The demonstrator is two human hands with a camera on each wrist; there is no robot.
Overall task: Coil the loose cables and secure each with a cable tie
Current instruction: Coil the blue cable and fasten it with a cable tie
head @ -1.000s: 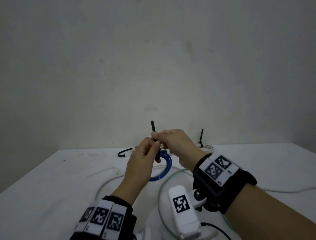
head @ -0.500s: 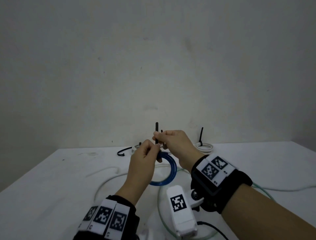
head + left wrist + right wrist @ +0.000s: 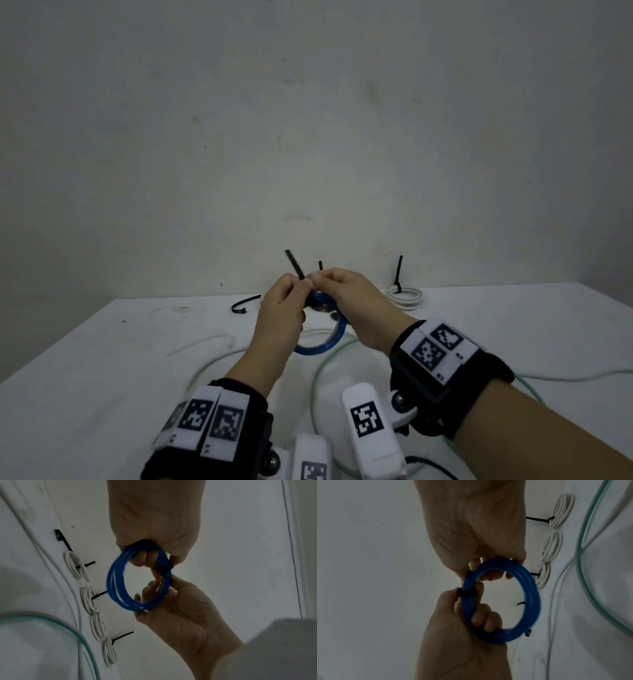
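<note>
A blue cable coil (image 3: 327, 342) hangs above the white table (image 3: 102, 377) between both hands. A black cable tie (image 3: 465, 593) wraps its strands, and the tie's tail (image 3: 294, 263) sticks up, leaning left. My left hand (image 3: 298, 287) pinches the coil at the tie band with thumb and forefinger, its other fingers (image 3: 481, 622) curled through the ring. My right hand (image 3: 320, 277) grips the blue coil (image 3: 118, 585) just beside it, fingers (image 3: 489, 574) hooked over the strands. In the left wrist view my left hand (image 3: 150, 555) covers part of the tie's head (image 3: 169, 567).
Several white coils (image 3: 88, 599) bound with black ties lie in a row at the table's back, one at the right (image 3: 406, 294). A loose black tie (image 3: 245, 305) lies back left. A loose white cable (image 3: 205, 342) and a green translucent cable (image 3: 318, 377) sprawl under my hands.
The tie's tail has tipped from upright to leaning left. The blue coil has turned a little in my hands, which stay close together at about the same height.
</note>
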